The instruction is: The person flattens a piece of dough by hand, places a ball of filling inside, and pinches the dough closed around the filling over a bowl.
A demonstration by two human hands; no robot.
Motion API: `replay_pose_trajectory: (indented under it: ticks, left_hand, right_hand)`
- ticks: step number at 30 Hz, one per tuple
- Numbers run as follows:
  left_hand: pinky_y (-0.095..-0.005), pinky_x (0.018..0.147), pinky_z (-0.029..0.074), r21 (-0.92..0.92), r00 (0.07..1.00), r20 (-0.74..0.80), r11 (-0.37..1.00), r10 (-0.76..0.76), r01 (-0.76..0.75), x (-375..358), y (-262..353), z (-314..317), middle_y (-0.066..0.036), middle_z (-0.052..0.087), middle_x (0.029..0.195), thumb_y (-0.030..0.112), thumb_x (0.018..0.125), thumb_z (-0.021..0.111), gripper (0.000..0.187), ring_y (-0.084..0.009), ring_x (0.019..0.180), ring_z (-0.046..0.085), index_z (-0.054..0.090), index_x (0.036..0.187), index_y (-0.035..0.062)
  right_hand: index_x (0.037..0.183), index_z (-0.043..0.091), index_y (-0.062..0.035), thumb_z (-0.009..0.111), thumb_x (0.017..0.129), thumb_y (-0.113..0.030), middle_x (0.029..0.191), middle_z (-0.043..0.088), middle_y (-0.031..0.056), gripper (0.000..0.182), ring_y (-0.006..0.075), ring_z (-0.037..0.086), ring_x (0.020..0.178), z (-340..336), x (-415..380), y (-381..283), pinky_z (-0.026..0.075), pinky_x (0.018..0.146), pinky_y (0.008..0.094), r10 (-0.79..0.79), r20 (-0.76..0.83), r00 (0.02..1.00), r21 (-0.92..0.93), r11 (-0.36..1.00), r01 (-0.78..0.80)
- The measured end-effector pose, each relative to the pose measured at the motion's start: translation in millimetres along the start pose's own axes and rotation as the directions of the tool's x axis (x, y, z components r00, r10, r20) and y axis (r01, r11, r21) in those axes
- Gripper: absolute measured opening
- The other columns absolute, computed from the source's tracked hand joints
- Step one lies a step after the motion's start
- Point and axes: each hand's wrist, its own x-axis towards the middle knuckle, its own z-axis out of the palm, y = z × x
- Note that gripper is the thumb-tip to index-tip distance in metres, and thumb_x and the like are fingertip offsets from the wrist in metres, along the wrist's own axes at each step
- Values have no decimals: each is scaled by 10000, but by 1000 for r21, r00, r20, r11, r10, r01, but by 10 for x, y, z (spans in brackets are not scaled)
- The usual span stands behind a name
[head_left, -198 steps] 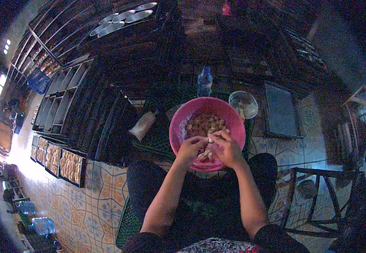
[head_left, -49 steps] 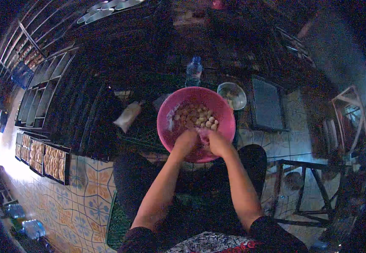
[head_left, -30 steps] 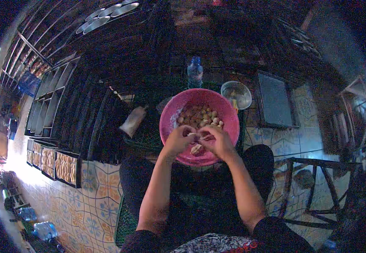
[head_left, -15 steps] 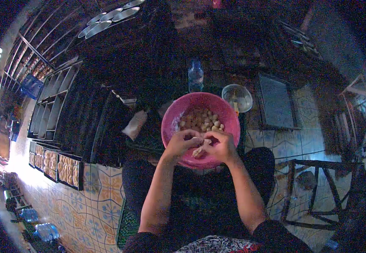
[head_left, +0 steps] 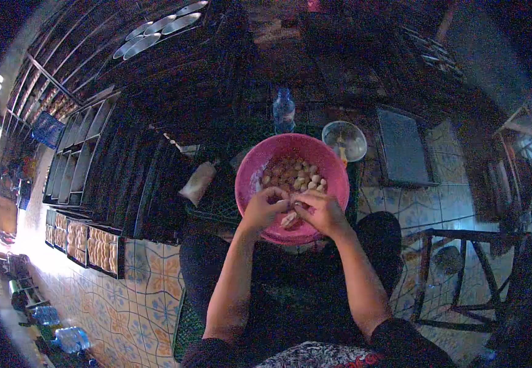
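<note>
Tiled floor [head_left: 143, 306], pink basin [head_left: 292, 142]; shirt lettering [head_left: 363, 359] unreadable.

Left grip [head_left: 267, 207] and right grip [head_left: 322, 213] near together, fingers [head_left: 311, 198] curled

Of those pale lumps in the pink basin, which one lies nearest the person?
The uneven lump at the near side of the pink basin, between the left hand and right hand; the small round balls lie beyond the hands.
</note>
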Motion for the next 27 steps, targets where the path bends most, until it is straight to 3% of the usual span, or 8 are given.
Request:
replay_pose_trajectory:
  ticks: [4,6,8,12,15,18,23,27]
  left_hand:
    - [-320,737,538,77,999,11,996,52,-53,48,-127,90,-68,712,846,164,847,749,160,-153,777,676,696,904,24]
    - [-398,729,567,666,975,-106,742,196,-77,-20,-195,237,-168,726,863,144,835,712,160,-316,820,722,713,918,7]
    - [-448,747,565,665,995,-53,746,85,-28,-60,-255,254,-210,715,889,142,826,698,175,-373,864,704,716,926,0]
    - [-506,783,565,758,998,17,652,-53,22,45,-558,382,-250,708,920,124,803,664,189,-419,888,694,718,938,2]
    - [-485,763,565,818,997,74,573,-37,-40,19,-386,358,-228,720,940,130,843,649,173,-417,887,695,720,948,12]
    - [-419,748,566,482,961,-132,863,241,-151,48,-345,255,-195,736,937,155,878,659,191,-359,870,722,735,987,17]
    - [-355,770,545,262,963,-228,962,143,-81,-143,196,280,-152,751,927,213,862,739,273,-223,848,722,741,1048,13]
    - [-340,802,537,156,979,-196,988,48,-17,-60,45,242,-111,759,957,204,898,725,261,-155,841,687,738,1064,3]
  right_hand:
    - [1042,717,-28,776,830,-171,935,719,120,263,286,699,863,-70,1,39,548,791,376,114,49,992,27,993,-116]
    - [1038,718,-23,777,835,-170,915,721,110,257,256,698,845,-203,25,-15,544,777,370,198,95,976,23,979,-201]
    - [1049,714,-10,759,864,-169,955,734,91,248,172,688,886,-344,60,-54,537,815,344,461,-18,887,205,870,-448]
    - [1073,735,-73,755,858,-271,1032,741,113,292,227,707,951,-156,-51,247,547,849,372,349,-43,936,209,919,-334]
    - [1138,709,-7,757,883,-223,1078,738,126,338,163,678,1016,-54,-97,238,516,908,331,435,155,887,345,817,-461]
    - [1117,727,-45,766,857,-308,1067,742,137,372,287,713,953,-90,7,78,530,902,394,479,148,865,308,809,-500]
    - [1119,727,-32,745,892,-313,1039,742,171,362,265,719,960,135,-91,309,540,825,366,412,102,906,-45,911,-409]
    - [1126,724,-40,779,861,-286,1048,739,165,365,262,718,957,20,7,99,540,826,361,391,91,916,55,916,-397]
